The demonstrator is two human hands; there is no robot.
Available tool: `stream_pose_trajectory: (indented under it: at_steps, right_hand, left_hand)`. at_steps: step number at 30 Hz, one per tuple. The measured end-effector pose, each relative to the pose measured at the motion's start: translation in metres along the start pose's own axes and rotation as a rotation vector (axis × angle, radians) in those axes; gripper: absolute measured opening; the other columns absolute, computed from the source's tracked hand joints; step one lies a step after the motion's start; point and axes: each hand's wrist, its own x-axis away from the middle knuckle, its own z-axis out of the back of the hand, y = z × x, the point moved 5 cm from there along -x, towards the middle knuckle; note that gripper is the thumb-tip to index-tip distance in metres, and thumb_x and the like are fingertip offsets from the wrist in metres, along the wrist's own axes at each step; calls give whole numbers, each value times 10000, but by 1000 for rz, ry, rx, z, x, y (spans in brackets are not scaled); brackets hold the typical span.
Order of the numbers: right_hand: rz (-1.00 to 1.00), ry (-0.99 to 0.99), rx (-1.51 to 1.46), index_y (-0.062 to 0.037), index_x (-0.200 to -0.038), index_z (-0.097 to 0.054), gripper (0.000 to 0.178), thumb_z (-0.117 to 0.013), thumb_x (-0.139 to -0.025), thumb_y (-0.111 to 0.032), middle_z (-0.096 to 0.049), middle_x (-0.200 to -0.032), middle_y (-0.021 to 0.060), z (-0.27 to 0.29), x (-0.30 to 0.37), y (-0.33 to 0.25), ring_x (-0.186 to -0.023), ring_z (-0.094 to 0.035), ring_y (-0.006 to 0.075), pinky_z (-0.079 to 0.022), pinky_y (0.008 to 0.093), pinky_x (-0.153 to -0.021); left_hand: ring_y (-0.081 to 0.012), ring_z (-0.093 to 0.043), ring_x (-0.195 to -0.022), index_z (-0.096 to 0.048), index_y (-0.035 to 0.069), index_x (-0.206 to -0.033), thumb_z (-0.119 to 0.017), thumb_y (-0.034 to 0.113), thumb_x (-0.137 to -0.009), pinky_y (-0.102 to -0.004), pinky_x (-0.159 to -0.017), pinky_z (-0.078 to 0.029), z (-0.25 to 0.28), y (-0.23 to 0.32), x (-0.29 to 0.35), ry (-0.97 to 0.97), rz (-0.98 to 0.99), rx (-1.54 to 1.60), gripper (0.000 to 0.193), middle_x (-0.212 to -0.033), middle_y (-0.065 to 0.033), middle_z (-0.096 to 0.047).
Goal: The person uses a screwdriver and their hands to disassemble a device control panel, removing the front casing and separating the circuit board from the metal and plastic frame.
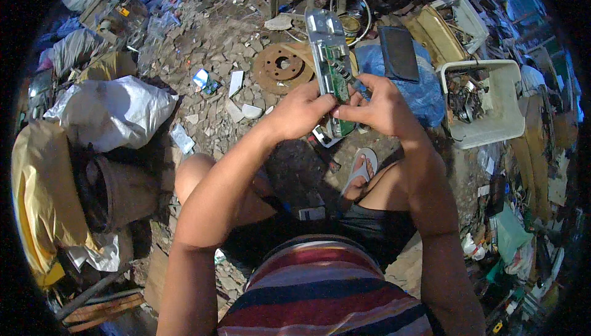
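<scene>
A long metal casing with a green circuit board on it is held up in front of me, tilted away. My left hand grips its near left side, thumb pressed on the board. On the other side, the fingers of my right hand are closed round a dark, narrow, cable-like piece lying against the board. Its exact kind is hard to make out. Part of the casing's lower end shows below my hands, above the ground.
Beyond the casing lies a rusty brake disc. A white bin with dark scrap stands at right, beside a blue sack topped by a black flat panel. White sack and dark bucket sit at left.
</scene>
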Motion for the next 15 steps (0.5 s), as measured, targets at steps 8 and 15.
stream_pose_trajectory:
  at_steps: [8,15]
  right_hand:
    - [-4,-55,-51,4,-820,-583,279,-721,-622,-135,-557,-705,29,-10,-1,6,-642,-484,80,-424,249,-587]
    - [147,125,-15,2,-749,-578,333,-727,-587,-248,-545,-650,102,-7,-1,1,-598,-534,208,-439,336,-567]
  left_hand:
    - [-211,-614,-826,-598,24,-1051,-515,194,-775,-338,-765,-470,-1,-12,-3,-59,-62,-85,334,-897,-132,-643]
    - [-221,-624,-762,-598,18,-1047,-560,203,-742,-358,-732,-477,8,-12,-3,63,-112,-143,359,-868,-156,-650]
